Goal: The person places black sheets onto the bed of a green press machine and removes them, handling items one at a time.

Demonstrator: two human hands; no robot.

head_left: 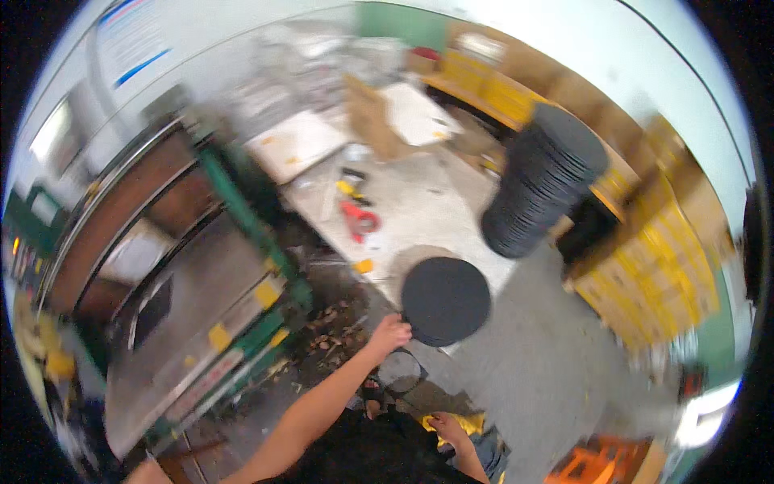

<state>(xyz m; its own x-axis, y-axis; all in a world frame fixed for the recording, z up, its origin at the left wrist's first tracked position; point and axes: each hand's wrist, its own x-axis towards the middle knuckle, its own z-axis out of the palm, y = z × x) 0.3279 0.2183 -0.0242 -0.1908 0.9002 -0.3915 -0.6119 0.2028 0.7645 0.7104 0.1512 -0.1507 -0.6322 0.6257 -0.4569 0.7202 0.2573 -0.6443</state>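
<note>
Fingers of the left hand (391, 333) curled at the left rim of a black disc (446, 301), grip unclear; disc circular, axes equal, face upward, at the table's (407, 181) near end. Right hand (449, 429), at yellow material (472, 421): fingers indistinct.

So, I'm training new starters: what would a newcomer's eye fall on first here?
Probably the tall stack of dark discs by the right edge of the pale tabletop. Next, the large black disc at the tabletop's near end, with the left hand at its rim. A blurred red object on the tabletop's left side also stands out.
</note>
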